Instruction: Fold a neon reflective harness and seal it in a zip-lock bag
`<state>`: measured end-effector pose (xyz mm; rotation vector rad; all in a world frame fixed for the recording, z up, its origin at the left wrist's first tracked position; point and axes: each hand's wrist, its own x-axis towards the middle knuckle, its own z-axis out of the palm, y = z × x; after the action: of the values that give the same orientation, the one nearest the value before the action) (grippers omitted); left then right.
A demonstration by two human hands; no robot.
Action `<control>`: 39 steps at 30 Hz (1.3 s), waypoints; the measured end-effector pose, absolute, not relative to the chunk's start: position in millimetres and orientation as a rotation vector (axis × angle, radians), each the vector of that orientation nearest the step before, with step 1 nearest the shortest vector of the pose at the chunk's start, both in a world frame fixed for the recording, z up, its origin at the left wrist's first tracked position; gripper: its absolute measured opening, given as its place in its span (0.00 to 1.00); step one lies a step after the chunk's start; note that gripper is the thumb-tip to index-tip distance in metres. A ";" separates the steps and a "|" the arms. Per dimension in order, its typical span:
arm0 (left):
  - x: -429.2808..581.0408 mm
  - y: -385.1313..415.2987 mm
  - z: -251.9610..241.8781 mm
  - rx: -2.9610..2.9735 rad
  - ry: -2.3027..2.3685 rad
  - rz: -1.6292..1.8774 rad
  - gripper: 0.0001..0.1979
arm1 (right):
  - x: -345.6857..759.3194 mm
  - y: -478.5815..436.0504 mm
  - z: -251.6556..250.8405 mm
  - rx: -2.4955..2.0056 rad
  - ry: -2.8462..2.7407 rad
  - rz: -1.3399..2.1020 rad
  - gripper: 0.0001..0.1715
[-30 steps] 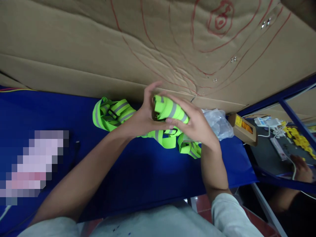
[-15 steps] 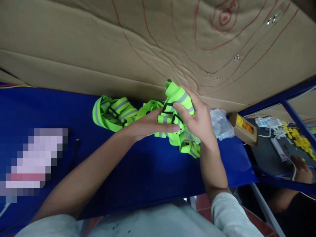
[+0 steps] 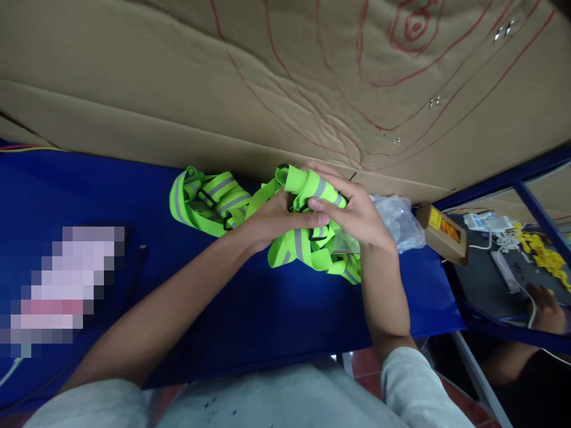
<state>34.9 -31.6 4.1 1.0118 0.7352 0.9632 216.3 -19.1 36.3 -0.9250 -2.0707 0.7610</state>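
Both of my hands hold a bundle of neon-green reflective strap (image 3: 319, 189) with grey stripes and black buckles, just above the table. My right hand (image 3: 354, 211) is wrapped round the rolled upper part from the right, its thumb across the front. From the left, my left hand (image 3: 283, 217) grips the lower part, thumb pointing right; its other fingers are hidden behind the strap. Loose loops hang below the hands. More green strap (image 3: 212, 199) with black buckles lies in a heap left of my hands, seemingly joined to the bundle.
A clear plastic bag (image 3: 399, 223) and a small cardboard box (image 3: 441, 233) stand to the right on the blue table (image 3: 267, 321). Brown cardboard (image 3: 156, 89) with red lines rises behind. A blurred-out item (image 3: 66, 285) lies left. Another person's hand (image 3: 548, 309) is far right.
The rolled strap has tipped to the left and come down a little in my hands. A loop now hangs lower under my left thumb. The heap at left stays put.
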 end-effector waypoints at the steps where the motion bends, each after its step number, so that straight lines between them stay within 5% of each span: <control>1: 33.9 -30.1 2.8 1.020 0.749 0.954 0.29 | 217.2 -19.7 37.2 -0.922 -2.066 0.765 0.25; 6: 27.0 -25.8 2.7 1.020 0.881 0.762 0.34 | 211.7 -32.5 41.9 -1.033 -2.069 0.476 0.20; 13: 45.8 -42.9 -2.1 0.986 0.816 0.673 0.25 | 208.0 -33.2 38.7 -1.069 -2.275 0.313 0.23; 19: 40.2 -37.3 -8.5 1.212 0.813 0.524 0.29 | 222.5 -38.0 47.8 -1.037 -2.239 0.440 0.19; 31: 48.8 -51.3 -4.3 0.992 0.405 0.447 0.17 | 231.5 -44.6 59.6 -1.201 -1.717 0.847 0.22; 39: 32.2 -25.9 -9.8 1.788 0.663 0.919 0.22 | 229.1 -27.0 41.8 -1.157 -1.591 1.292 0.26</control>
<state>32.2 -25.9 -9.8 1.7880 0.6630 0.9190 229.1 -27.0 41.8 -1.1573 -1.5912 1.2922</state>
